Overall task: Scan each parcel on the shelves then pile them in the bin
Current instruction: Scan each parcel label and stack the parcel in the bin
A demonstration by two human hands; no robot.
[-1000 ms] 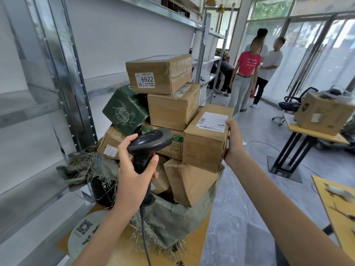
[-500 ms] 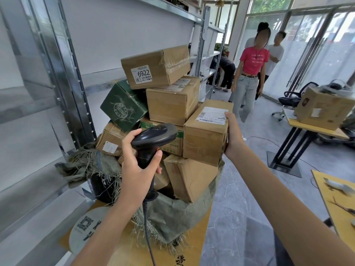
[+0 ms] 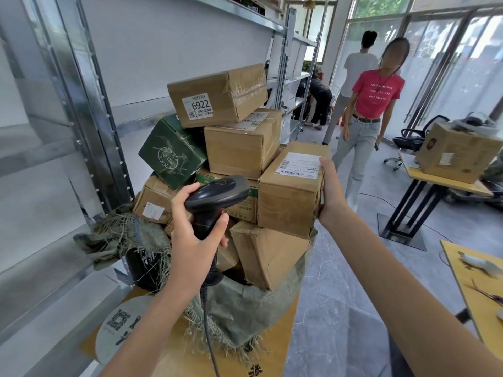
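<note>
My left hand (image 3: 194,238) grips a black corded barcode scanner (image 3: 215,198) by its handle, its head aimed toward the pile. My right hand (image 3: 330,191) holds the right side of a brown parcel (image 3: 288,202) with a white label on top, which sits on the right of the pile. The pile of several cardboard parcels fills a black bin lined with a green woven sack (image 3: 245,303). A box marked 6922 (image 3: 217,96) lies on top, above a plain brown box (image 3: 242,148). A dark green box (image 3: 172,153) leans at the left.
Metal shelving (image 3: 89,110) runs along the left wall. The bin stands on a yellow wooden table (image 3: 275,346). A person in a red shirt (image 3: 375,93) walks toward me on the grey floor, others behind. Tables with a box (image 3: 449,153) stand at right.
The person in red has walked closer. My right hand stays on the labelled parcel, which has hardly shifted on the pile. The scanner keeps its place.
</note>
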